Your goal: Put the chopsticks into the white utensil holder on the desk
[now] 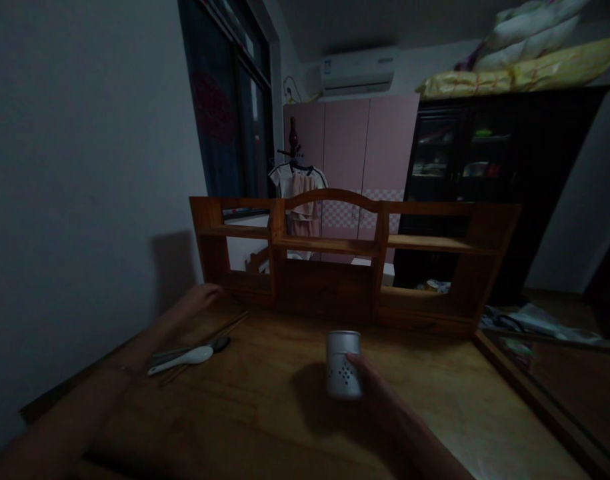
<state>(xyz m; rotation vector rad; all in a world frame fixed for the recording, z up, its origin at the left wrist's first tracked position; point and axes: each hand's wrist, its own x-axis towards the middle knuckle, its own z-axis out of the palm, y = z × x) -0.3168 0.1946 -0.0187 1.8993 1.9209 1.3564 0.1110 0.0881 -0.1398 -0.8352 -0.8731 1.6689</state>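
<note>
Beyond a white spoon (197,355), the left hand (207,292) is blurred beside the shelf (327,247); its finger spread cannot be told. Rightward, a perforated metal canister (342,365) is gripped over the table (265,390) by the right hand (369,379), most fingers hidden.

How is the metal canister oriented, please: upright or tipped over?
Upright: the metal canister shows its rim on top and near-vertical sides, with the right hand gripping it.

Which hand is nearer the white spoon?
Left. The left hand is beyond the white spoon; the right hand is well to its right, holding the perforated metal canister.
</note>
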